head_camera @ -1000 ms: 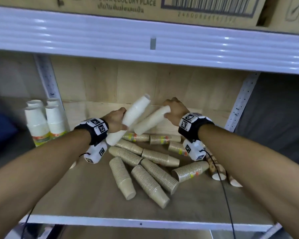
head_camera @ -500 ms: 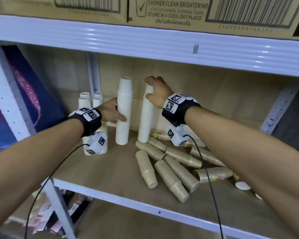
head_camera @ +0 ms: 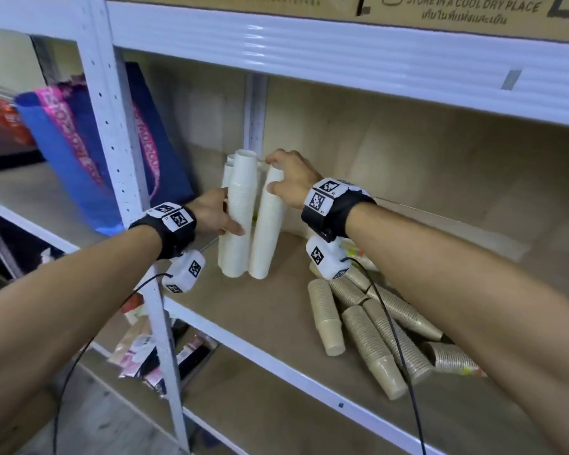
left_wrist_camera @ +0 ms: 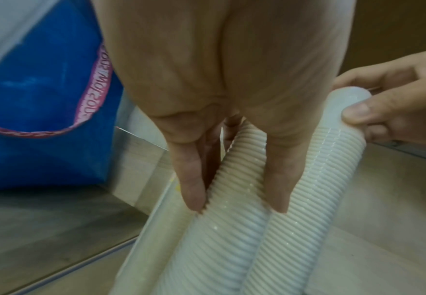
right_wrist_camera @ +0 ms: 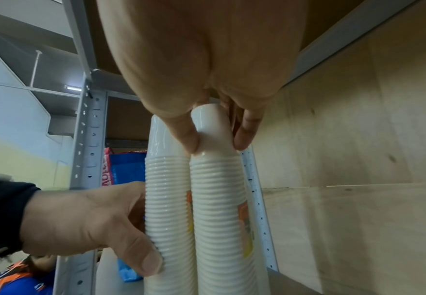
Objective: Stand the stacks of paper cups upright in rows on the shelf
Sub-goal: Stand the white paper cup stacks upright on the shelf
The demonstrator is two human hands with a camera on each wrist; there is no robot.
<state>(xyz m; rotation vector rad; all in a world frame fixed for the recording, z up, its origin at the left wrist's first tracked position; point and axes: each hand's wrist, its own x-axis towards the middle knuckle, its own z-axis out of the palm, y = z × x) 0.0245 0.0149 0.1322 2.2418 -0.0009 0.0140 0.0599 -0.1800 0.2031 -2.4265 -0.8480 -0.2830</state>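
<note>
With your left hand [head_camera: 216, 213] and right hand [head_camera: 291, 182] each gripping an upright white stack [head_camera: 240, 215], the brown stacks [head_camera: 372, 343] lying on the shelf [head_camera: 276, 323] remain.

The left back corner of the shelf [head_camera: 230, 310] is crowded: white cup stacks [head_camera: 240, 218] stand upright, touching, hard against the back post [head_camera: 255, 116], with the left hand [head_camera: 211, 215] and right hand [head_camera: 291, 182] closed on the two front ones. The front upright [head_camera: 112, 133] and a blue bag [head_camera: 89, 152] block the left side. To the right, a heap of brown cup stacks [head_camera: 372, 336] lies across the board. Between heap and upright stacks runs a bare strip; the back right is open, under the low upper shelf [head_camera: 342, 60]
</note>
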